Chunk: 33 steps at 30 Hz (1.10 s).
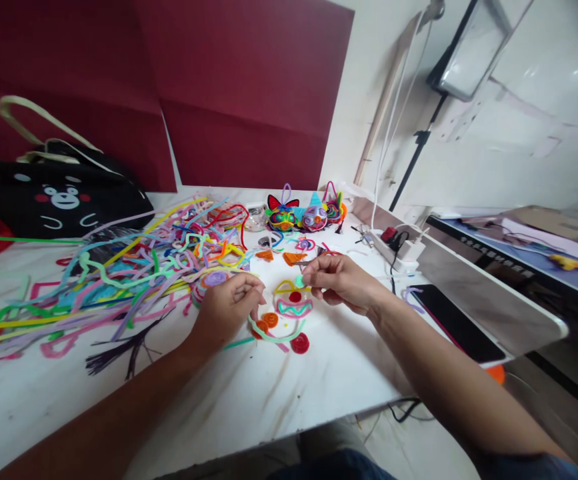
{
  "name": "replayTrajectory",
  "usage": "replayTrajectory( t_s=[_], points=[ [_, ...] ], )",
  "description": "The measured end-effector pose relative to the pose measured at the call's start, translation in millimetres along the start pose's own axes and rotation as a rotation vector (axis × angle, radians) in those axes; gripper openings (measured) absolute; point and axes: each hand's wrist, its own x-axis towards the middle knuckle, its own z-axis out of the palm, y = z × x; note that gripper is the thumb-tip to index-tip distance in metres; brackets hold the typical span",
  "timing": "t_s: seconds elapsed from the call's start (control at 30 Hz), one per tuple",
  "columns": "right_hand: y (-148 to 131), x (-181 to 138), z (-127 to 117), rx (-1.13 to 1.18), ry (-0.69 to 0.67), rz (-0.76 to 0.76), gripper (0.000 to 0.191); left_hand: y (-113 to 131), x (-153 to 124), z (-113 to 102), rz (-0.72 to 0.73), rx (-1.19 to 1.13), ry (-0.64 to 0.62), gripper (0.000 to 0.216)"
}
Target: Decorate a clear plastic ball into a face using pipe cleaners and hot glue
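My left hand rests on the white table with its fingers curled on one end of a pale green pipe cleaner that curves beneath a half-made pipe-cleaner face. My right hand hovers just right of that face, pinching a small light green coil between thumb and forefinger. The face has a yellow arc, a red dot and a teal zigzag mouth. An orange coil and a red coil lie below it.
A tangled heap of coloured pipe cleaners covers the table's left. Three finished pipe-cleaner heads stand at the back. A black bear-face bag sits far left. A power strip and a dark phone lie on the right.
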Motion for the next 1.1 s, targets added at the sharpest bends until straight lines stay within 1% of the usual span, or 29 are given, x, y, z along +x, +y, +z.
replayTrajectory(
  t_s=[0.13,0.23,0.37,0.5,0.57,0.67,0.83,0.97,1.1],
  points=[
    [2.5,4.2,-12.5,-0.217,0.042,-0.094,0.012,2.0,-3.0,0.0,0.184,0.295,0.017,0.012],
    [10.3,10.3,-17.1,-0.287,0.042,-0.16,0.013,7.9,-4.9,2.1,0.29,0.456,0.001,0.015],
    [21.6,18.8,-18.7,-0.278,0.051,-0.205,0.015,6.6,-4.5,5.3,0.329,0.523,-0.061,0.022],
    [24.3,20.6,-17.5,-0.25,0.089,-0.239,0.019,0.9,-2.2,9.0,0.333,0.579,-0.099,0.038],
    [23.2,18.8,-17.1,-0.232,0.119,-0.252,0.022,1.1,0.0,10.8,0.331,0.618,-0.118,0.046],
    [22.4,15.2,-18.2,-0.197,0.154,-0.263,0.027,3.6,5.7,12.8,0.297,0.69,-0.188,0.062],
    [26.3,11.5,-23.6,-0.157,0.183,-0.266,0.03,3.0,21.0,14.7,0.147,0.781,-0.362,0.087],
    [28.7,10.6,-27.2,-0.143,0.195,-0.28,0.027,4.8,31.7,17.1,0.039,0.761,-0.447,0.092],
    [27.5,10.7,-29.1,-0.135,0.197,-0.287,0.026,8.9,37.0,20.2,0.024,0.743,-0.486,0.095]
  ],
)
